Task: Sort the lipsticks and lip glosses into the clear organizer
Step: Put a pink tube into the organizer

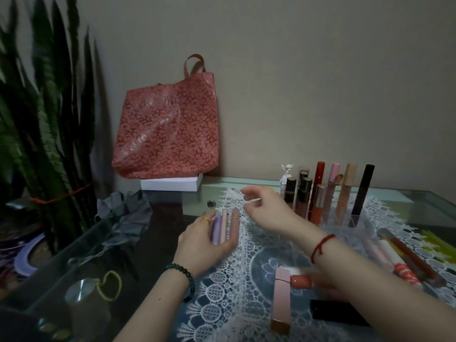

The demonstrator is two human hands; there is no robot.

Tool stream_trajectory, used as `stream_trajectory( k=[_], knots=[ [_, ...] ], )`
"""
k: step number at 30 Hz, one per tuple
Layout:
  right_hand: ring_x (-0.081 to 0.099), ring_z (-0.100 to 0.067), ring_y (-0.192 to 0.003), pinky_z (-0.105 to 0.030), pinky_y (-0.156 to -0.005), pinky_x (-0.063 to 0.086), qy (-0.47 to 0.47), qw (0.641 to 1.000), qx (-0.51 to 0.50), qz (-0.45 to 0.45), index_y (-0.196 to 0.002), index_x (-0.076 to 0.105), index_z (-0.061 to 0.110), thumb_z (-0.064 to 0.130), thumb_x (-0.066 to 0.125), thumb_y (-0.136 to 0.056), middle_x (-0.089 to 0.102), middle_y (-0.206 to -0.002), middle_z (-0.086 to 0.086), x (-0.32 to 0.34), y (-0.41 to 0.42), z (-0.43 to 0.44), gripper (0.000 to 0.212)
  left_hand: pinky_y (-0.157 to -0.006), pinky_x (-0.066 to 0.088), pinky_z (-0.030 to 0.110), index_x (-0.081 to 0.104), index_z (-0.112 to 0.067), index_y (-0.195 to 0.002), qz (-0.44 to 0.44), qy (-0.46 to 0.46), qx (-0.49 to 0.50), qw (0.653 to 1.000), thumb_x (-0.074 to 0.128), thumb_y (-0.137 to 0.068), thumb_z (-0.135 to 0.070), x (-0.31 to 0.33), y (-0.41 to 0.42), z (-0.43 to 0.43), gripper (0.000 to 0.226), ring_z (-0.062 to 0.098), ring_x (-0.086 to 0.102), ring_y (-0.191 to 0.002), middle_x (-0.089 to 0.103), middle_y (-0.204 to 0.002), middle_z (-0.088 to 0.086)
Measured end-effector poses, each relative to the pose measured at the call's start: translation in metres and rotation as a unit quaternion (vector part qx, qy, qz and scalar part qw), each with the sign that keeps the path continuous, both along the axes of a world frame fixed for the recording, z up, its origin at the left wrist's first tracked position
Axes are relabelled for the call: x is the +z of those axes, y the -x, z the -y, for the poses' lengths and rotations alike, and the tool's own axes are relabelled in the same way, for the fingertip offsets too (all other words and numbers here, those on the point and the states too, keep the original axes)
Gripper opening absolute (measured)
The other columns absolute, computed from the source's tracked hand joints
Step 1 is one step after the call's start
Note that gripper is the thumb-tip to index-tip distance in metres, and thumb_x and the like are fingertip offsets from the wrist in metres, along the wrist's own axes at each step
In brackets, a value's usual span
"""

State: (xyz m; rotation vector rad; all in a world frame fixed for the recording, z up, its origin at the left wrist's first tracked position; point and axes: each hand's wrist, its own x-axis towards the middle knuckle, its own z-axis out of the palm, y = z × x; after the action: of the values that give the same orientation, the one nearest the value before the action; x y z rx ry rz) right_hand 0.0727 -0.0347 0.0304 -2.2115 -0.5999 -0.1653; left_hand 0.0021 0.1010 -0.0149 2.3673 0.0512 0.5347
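My left hand [202,239] grips a small bundle of lip glosses [225,227], lilac, pale pink and rose, upright above the lace mat. My right hand [269,208] hovers just right of the bundle with loosely curled fingers and holds nothing that I can see. The clear organizer [355,222] stands at the back right with several lipsticks and glosses [318,191] upright in it. A pink square lipstick [281,299], a coral tube [301,282] and a black tube [335,315] lie on the mat under my right forearm. More long glosses [404,259] lie at the right.
A red floral tote bag [167,127] sits on a white box [171,185] against the wall. A tall green plant [47,124] fills the left. Grey cloth [123,211], a yellow hair tie [109,285] and a small round metal disc [211,204] lie on the glass table [419,206].
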Motion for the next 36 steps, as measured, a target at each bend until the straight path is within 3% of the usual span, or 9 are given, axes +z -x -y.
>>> stream_trajectory(
  k=[5,13,17,21,27,30,32,34,36],
  knots=[
    [0.044,-0.022,-0.124,-0.027,-0.102,0.032,0.089,0.995,-0.015,-0.032,-0.131,0.043,0.007,0.008,0.048,-0.088,0.047,-0.135,-0.011,-0.004,-0.025,-0.023,0.044,-0.061,0.037,0.022,0.047,-0.026,-0.074,0.021,-0.021,0.001,1.0,0.055,-0.068,-0.064,-0.003,0.001,-0.004,0.04,0.005,0.052,-0.067,0.054,-0.071,-0.008],
    [0.042,-0.027,-0.125,-0.03,-0.103,0.032,0.145,0.985,-0.029,-0.094,-0.129,0.043,0.003,0.009,0.043,-0.09,0.044,-0.137,-0.016,-0.02,-0.042,-0.043,0.039,-0.084,0.047,0.038,0.048,-0.031,-0.083,0.01,-0.052,0.023,0.998,0.049,-0.072,-0.065,-0.013,-0.008,-0.002,0.035,0.012,0.056,-0.08,0.055,-0.081,-0.011],
    [0.047,-0.027,-0.12,-0.03,-0.1,0.035,0.152,0.983,-0.035,-0.1,-0.125,0.049,0.003,0.009,0.045,-0.089,0.051,-0.131,-0.017,-0.024,-0.044,-0.042,0.037,-0.089,0.045,0.039,0.05,-0.03,-0.094,-0.016,-0.061,0.028,0.998,0.052,-0.068,-0.066,-0.019,-0.012,-0.005,0.045,0.015,0.055,-0.091,0.057,-0.093,-0.008],
    [0.046,-0.027,-0.121,-0.031,-0.101,0.036,0.141,0.984,-0.043,-0.098,-0.127,0.047,0.004,0.01,0.045,-0.089,0.049,-0.132,-0.015,-0.027,-0.044,-0.042,0.038,-0.102,0.034,0.042,0.039,-0.027,-0.129,-0.068,-0.096,0.025,0.993,0.057,-0.06,-0.069,-0.023,-0.016,-0.01,0.083,0.017,0.043,-0.12,0.048,-0.13,-0.002],
    [0.058,-0.026,-0.1,-0.032,-0.084,0.049,0.03,0.995,-0.062,-0.076,-0.123,0.049,0.006,0.002,0.051,-0.082,0.056,-0.114,-0.012,-0.019,-0.039,-0.035,0.041,-0.108,0.023,0.041,0.033,-0.027,-0.135,-0.055,-0.139,0.023,0.989,0.055,-0.054,-0.077,-0.023,-0.014,-0.012,0.097,0.014,0.032,-0.128,0.04,-0.138,-0.006],
    [0.058,-0.024,-0.095,-0.039,-0.09,0.049,-0.038,0.997,-0.051,-0.033,-0.122,0.051,0.006,0.0,0.052,-0.082,0.053,-0.119,-0.01,-0.011,-0.026,-0.027,0.041,-0.11,0.018,0.04,0.031,-0.028,-0.136,-0.047,-0.148,0.009,0.988,0.057,-0.056,-0.075,-0.021,-0.012,-0.011,0.097,0.013,0.027,-0.131,0.038,-0.139,-0.007],
    [0.057,-0.019,-0.081,-0.035,-0.082,0.052,-0.09,0.995,-0.035,-0.018,-0.122,0.052,0.009,0.001,0.057,-0.08,0.054,-0.108,-0.004,-0.005,-0.014,-0.02,0.043,-0.11,0.012,0.038,0.028,-0.028,-0.138,-0.038,-0.151,-0.001,0.988,0.059,-0.059,-0.071,-0.019,-0.01,-0.009,0.095,0.012,0.024,-0.133,0.037,-0.139,-0.009],
    [0.058,-0.012,-0.067,-0.022,-0.063,0.053,-0.139,0.99,-0.012,-0.018,-0.118,0.055,0.014,0.002,0.06,-0.079,0.055,-0.094,0.003,0.003,-0.002,-0.013,0.041,-0.111,0.01,0.038,0.031,-0.031,-0.136,-0.017,-0.136,-0.015,0.99,0.06,-0.06,-0.068,-0.015,-0.008,-0.006,0.09,0.011,0.032,-0.127,0.045,-0.128,-0.013],
    [0.058,-0.006,-0.062,-0.011,-0.05,0.046,-0.19,0.982,0.01,-0.023,-0.116,0.055,0.016,0.001,0.061,-0.08,0.056,-0.087,0.007,0.011,0.01,-0.006,0.04,-0.11,0.021,0.041,0.039,-0.034,-0.131,0.012,-0.099,-0.046,0.994,0.06,-0.06,-0.065,-0.009,-0.005,-0.001,0.081,0.002,0.044,-0.103,0.052,-0.1,-0.019]
  ],
)
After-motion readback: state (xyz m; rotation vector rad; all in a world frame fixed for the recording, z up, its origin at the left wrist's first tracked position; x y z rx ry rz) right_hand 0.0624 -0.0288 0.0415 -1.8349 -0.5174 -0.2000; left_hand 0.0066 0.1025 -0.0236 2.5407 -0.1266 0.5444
